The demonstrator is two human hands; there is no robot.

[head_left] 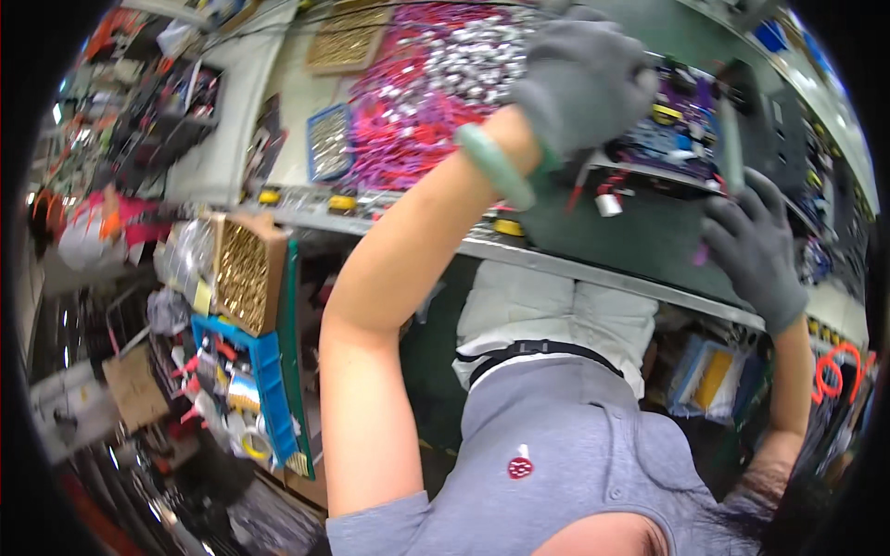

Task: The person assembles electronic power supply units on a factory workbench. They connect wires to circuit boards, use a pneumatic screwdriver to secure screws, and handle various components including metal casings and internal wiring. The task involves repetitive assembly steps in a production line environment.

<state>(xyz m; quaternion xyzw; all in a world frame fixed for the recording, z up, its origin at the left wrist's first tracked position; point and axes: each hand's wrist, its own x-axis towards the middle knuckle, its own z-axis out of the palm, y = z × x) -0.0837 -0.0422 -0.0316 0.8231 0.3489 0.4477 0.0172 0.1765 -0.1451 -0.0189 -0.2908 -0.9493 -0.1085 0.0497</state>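
A circuit assembly [672, 139] in a flat dark tray, crowded with blue, black, yellow and purple parts, lies on the dark green work surface [640, 227]. Over its far left corner is my left hand [584, 83] in a grey glove, its fingers curled in; whatever they may hold is hidden. Also gloved in grey, my right hand [756, 246] is by the assembly's near right corner, fingers apart, with nothing visible in them. A white connector [608, 205] on red wires hangs off the assembly's near side. Left of my left hand spreads a heap of red and purple wires [399, 139] with silver metal parts [477, 60].
A blue box of small metal pieces [329, 142] and a tray of brass parts [347, 42] flank the heap. Along the near side runs the metal table edge [593, 278]. Lower left are a cardboard box [275, 269] and a blue crate [267, 394]. Orange-handled scissors [834, 371] hang at right.
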